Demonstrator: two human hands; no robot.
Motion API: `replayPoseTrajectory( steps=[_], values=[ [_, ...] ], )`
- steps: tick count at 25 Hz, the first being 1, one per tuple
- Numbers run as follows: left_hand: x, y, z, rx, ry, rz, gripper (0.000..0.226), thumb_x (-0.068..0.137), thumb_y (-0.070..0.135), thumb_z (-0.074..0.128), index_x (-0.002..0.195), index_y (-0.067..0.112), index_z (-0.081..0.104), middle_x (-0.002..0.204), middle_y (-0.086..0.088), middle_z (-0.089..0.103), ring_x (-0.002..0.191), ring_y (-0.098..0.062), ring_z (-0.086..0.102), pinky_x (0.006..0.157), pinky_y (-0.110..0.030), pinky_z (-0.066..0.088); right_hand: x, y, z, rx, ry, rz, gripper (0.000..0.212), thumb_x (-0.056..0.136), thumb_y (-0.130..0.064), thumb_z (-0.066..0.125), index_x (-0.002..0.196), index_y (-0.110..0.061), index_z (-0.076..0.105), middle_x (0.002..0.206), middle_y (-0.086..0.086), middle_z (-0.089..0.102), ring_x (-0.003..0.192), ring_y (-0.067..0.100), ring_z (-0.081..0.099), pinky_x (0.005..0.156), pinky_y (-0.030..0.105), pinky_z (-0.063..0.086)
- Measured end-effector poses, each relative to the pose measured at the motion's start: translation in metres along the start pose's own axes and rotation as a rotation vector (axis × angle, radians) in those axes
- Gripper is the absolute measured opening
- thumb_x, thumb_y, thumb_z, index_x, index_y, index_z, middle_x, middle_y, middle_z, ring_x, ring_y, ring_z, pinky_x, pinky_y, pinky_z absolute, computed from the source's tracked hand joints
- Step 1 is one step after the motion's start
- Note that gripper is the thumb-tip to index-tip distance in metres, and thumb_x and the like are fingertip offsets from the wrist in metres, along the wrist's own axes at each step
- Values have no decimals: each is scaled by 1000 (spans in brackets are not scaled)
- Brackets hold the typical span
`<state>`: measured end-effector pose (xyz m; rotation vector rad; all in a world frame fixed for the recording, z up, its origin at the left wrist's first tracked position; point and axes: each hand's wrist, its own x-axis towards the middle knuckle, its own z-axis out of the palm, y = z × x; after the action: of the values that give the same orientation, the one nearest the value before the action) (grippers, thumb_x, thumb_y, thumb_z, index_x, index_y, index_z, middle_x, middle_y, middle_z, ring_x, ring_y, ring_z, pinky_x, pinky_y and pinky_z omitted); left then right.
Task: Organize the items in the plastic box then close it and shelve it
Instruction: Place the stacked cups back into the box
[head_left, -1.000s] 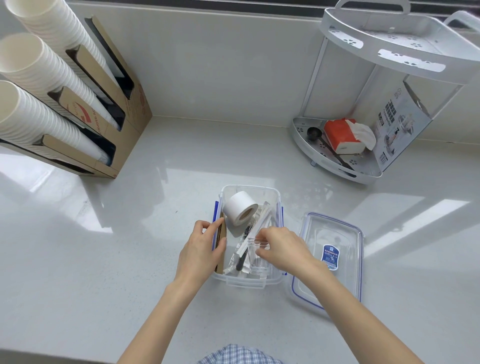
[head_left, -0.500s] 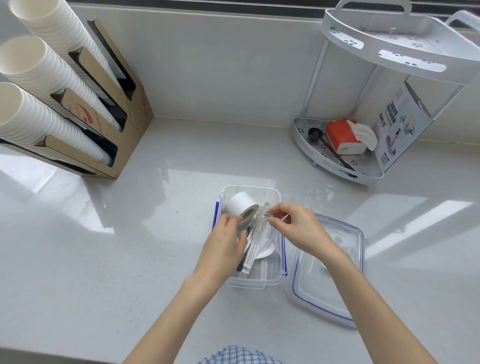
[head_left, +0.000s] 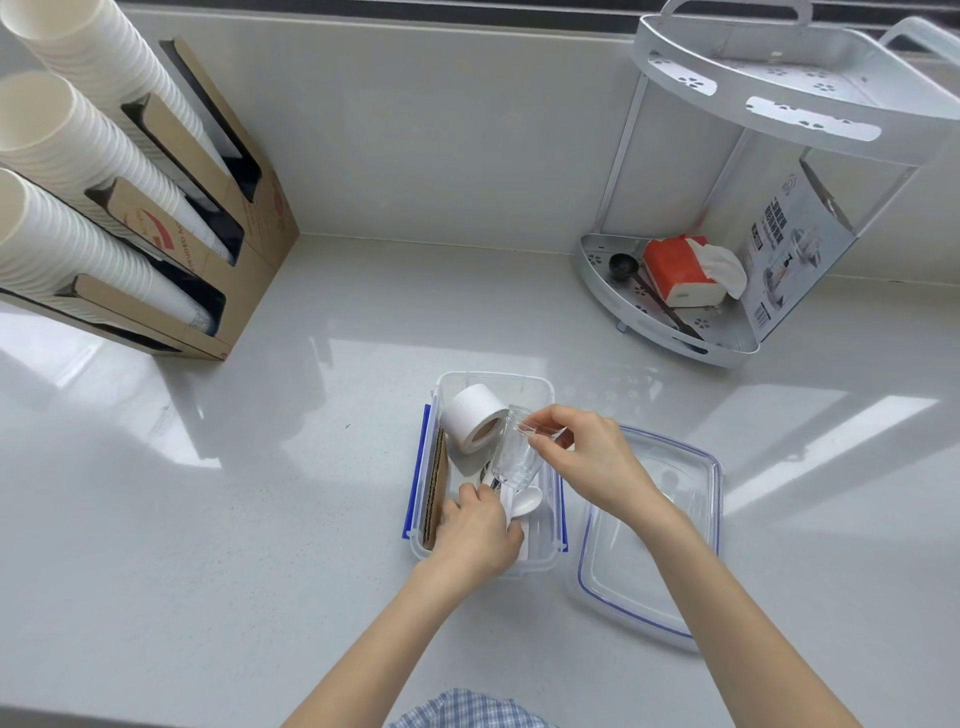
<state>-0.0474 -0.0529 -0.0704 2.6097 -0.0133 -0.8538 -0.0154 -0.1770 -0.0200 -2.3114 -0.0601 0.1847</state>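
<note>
The clear plastic box (head_left: 535, 387) with blue clips stands open on the white counter. A white tape roll (head_left: 470, 418) lies at its far end, and a brown cardboard piece (head_left: 435, 493) stands along its left wall. My right hand (head_left: 587, 454) holds a clear plastic cup (head_left: 517, 457) by the rim, tilted above the box. Inside the near end of the box, my left hand (head_left: 478, 530) grips wrapped cutlery, with a white spoon (head_left: 524, 503) showing beside it. The clear lid (head_left: 649, 540) with blue trim lies on the counter right of the box.
A white two-tier corner shelf (head_left: 670, 332) stands at the back right with a red tissue pack (head_left: 678, 270), a black scoop and a printed box. A cardboard dispenser (head_left: 228, 244) full of paper cups stands at the back left.
My right hand lifted the clear cup out of the box's contents and holds it tilted over the box. My left hand moved back to the near end and closed on the wrapped cutlery.
</note>
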Motion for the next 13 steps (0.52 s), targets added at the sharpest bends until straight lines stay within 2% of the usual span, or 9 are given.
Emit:
replayPoseTrajectory(
  steps=[6,13],
  values=[
    [3,-7,-2,32,-41,125,40,89,26,42,122,2,40,125,-20,46,114,-38,47,96,-42,39,0,1,2,11,-7,12,22,89,-19,54,107,-16,65,90,-7,60,65,-6,49,60,-6,36],
    [10,-10,-6,88,-51,57,50,86,7,43,133,4,29,125,-23,43,117,-43,46,97,-44,40,-1,1,6,22,-5,4,22,90,-17,53,107,-15,66,89,-6,60,64,-6,49,59,-8,35]
  ],
)
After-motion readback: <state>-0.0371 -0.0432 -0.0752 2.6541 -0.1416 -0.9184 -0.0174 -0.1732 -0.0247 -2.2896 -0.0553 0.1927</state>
